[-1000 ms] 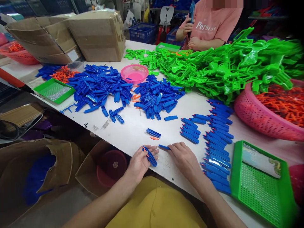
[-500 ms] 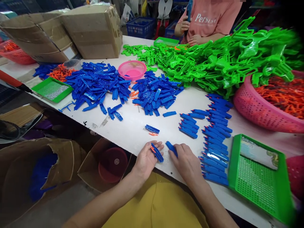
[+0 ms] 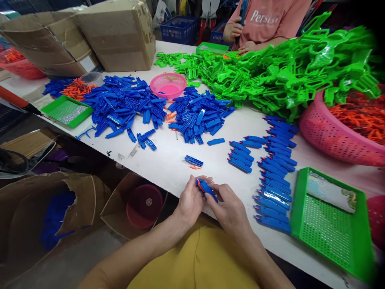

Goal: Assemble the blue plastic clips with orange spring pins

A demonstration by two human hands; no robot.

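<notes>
My left hand [image 3: 191,202] is palm up, its fingers curled under a blue plastic shell [image 3: 207,189] with an orange piece along its edge. From the right, my right hand [image 3: 230,206] grips the upper blue half between thumb and fingers, laid over the half in my left palm. The two halves meet, though how tightly they fit I cannot tell. Just beyond my hands lie a loose blue half shell [image 3: 193,161] and a small orange piece [image 3: 195,167]. To the right, blue shells with orange tips [image 3: 240,157] lie in a short stack beside a longer row [image 3: 273,200].
Heaps of blue shells [image 3: 123,104] and green toy-gun frames [image 3: 255,76] cover the far table. A green tray [image 3: 296,208] and a pink basket [image 3: 339,148] stand right. Cardboard boxes [image 3: 117,36] are at back left; a co-worker [image 3: 270,24] sits opposite.
My right hand has moved left and brought its blue half shell onto the one in my left palm. My left fingers have curled in around it. The camera view has shifted slightly.
</notes>
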